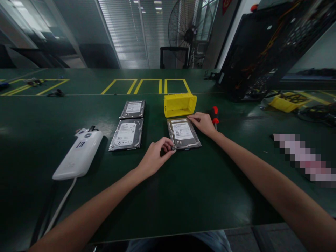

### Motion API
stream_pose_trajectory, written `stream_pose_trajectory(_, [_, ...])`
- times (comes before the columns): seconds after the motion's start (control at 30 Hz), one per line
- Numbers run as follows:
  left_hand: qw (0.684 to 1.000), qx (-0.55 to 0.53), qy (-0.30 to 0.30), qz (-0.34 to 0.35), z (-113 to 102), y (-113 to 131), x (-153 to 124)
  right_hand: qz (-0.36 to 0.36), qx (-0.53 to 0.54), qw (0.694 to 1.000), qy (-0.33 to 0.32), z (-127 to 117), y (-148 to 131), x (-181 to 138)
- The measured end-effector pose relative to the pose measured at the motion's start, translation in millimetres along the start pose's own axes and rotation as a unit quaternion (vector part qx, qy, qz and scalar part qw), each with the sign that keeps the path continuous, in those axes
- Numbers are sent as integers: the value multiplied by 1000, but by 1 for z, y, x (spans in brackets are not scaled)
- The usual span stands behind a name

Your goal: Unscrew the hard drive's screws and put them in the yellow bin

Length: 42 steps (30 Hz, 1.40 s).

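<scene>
A silver hard drive (183,133) with a white label lies flat on the green table in front of me. At its near left corner, my left hand (157,154) is closed, thumb and curled fingers pinching the edge. My right hand (201,122) grips the far right corner between thumb and fingertips. Just behind the drive, a yellow plastic bin (180,105) rests on its side with its opening toward me. A screwdriver (215,114) with a red and black handle lies right beside my right hand.
To the left are two more hard drives, one farther (133,109) and one nearer (126,134). A white device marked 18 (80,154) trails a cable toward me. A black computer case (262,52) stands at the back right, near another yellow bin (285,102). Yellow tape outlines (149,80) mark the far table.
</scene>
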State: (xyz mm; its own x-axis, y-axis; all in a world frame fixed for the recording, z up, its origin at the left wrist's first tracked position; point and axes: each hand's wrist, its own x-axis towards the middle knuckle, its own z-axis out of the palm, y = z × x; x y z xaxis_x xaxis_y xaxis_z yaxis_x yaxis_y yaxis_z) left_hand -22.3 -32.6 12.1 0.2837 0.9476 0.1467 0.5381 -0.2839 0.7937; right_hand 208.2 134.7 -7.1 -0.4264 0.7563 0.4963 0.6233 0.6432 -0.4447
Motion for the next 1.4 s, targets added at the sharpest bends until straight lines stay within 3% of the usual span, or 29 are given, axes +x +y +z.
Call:
stream_pose_trajectory(0.2, [1000,-9,-1,-9,-1,3,1,7,47,999,-6,0,1,0])
stream_pose_trajectory(1.4, [999,-34,34,10,-2,-1,4,26,61,998,-2,3,5,2])
